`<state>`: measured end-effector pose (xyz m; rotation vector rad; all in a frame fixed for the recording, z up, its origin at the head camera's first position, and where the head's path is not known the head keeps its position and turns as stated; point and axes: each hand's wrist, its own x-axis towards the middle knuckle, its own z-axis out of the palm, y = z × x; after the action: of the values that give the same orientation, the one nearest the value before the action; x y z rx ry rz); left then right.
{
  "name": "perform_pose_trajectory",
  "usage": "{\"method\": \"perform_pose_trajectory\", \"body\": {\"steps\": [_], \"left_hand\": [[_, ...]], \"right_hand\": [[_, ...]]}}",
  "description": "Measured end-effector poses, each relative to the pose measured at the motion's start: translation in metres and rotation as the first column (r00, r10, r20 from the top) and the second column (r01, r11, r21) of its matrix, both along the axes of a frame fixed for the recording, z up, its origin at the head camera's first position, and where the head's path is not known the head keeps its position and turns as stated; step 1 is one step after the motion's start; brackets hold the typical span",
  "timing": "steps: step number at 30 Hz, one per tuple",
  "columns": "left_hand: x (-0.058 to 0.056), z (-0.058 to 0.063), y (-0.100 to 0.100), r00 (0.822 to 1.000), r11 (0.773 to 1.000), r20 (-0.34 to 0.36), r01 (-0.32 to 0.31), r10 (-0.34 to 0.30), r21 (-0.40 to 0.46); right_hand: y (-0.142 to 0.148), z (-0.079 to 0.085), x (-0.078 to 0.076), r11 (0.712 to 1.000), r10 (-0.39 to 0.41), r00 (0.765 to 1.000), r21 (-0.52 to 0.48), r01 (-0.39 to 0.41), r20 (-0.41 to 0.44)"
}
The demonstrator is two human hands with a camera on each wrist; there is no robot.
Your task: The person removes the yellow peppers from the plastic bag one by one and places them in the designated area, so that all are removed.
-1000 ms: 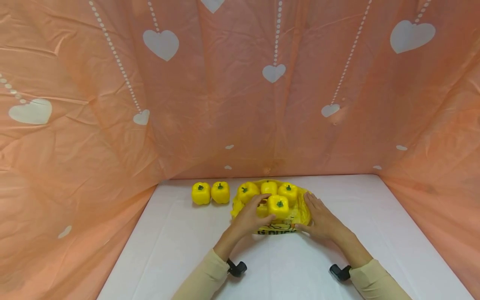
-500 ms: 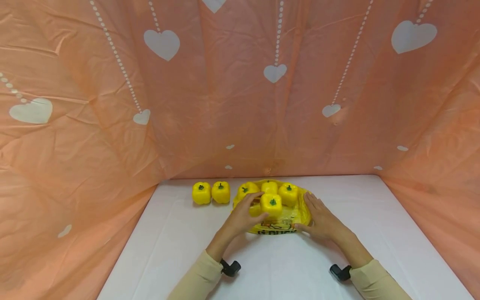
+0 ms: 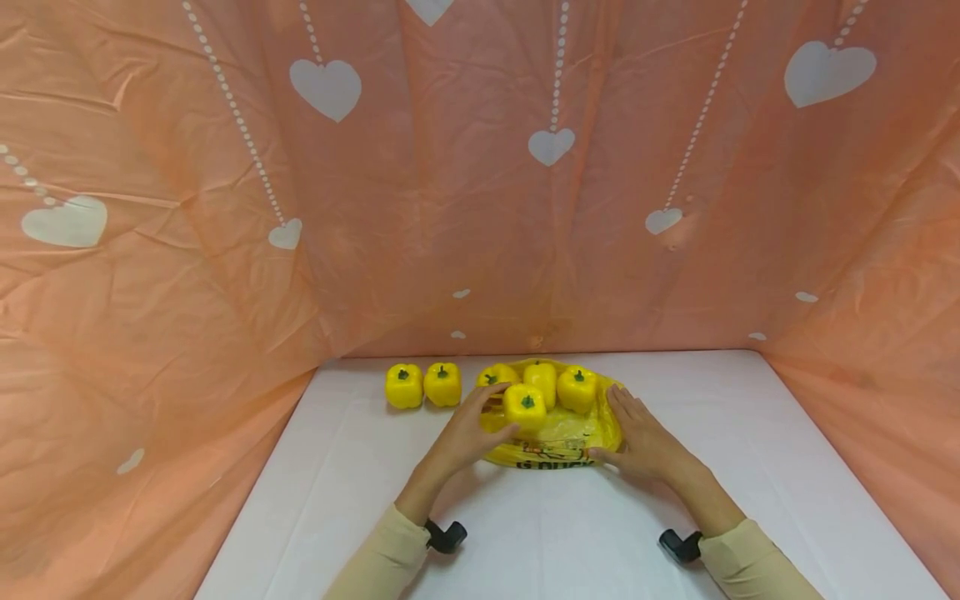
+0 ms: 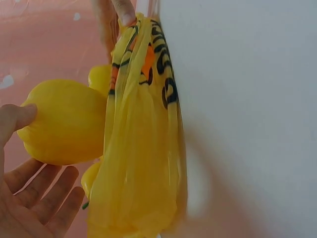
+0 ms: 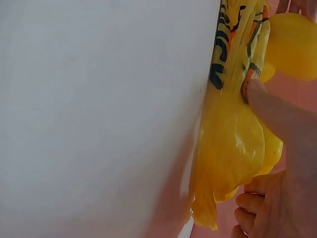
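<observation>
My left hand [image 3: 459,432] holds a yellow bell pepper [image 3: 524,407] with a green stem, thumb on one side and fingers on the other. This pepper [image 4: 64,124] is over the left part of a yellow plastic bag [image 3: 566,429] with dark lettering. Three more yellow bell peppers show at the bag's back: one at left [image 3: 497,375], partly covered by my left fingers, a middle pepper [image 3: 540,380] and a right pepper [image 3: 577,388]. My right hand [image 3: 648,442] rests at the bag's right side, fingers extended, its thumb [image 5: 265,99] touching the bag's edge.
Two yellow bell peppers stand side by side left of the bag, an outer one [image 3: 403,387] and an inner one [image 3: 442,385]. Everything lies on a white table [image 3: 555,533]. An orange cloth [image 3: 480,208] with white hearts hangs behind and at both sides.
My left hand has moved leftward across the bag with the bell pepper in its grip. The middle pepper behind is more exposed. My right hand has stayed in place.
</observation>
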<state>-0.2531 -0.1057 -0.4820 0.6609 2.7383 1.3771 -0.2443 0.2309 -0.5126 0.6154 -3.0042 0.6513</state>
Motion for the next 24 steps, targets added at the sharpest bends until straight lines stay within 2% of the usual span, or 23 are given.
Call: {"method": "perform_pose_trajectory", "body": {"steps": [8,19,24], "left_hand": [[0.001,-0.002,-0.018,1.0,1.0,0.009,-0.007,0.007,0.02],[0.001,0.002,-0.038,1.0,0.994,0.013,0.004,-0.005,0.112],[0.0,0.005,-0.044,1.0,0.991,-0.026,0.006,-0.003,0.13]], "right_hand": [[-0.001,0.0,0.0,1.0,0.002,1.0,0.001,-0.002,0.002],[-0.002,0.003,0.002,1.0,-0.007,0.999,-0.002,0.007,0.032],[-0.002,0.003,0.002,1.0,-0.009,0.999,-0.005,0.009,0.037]]}}
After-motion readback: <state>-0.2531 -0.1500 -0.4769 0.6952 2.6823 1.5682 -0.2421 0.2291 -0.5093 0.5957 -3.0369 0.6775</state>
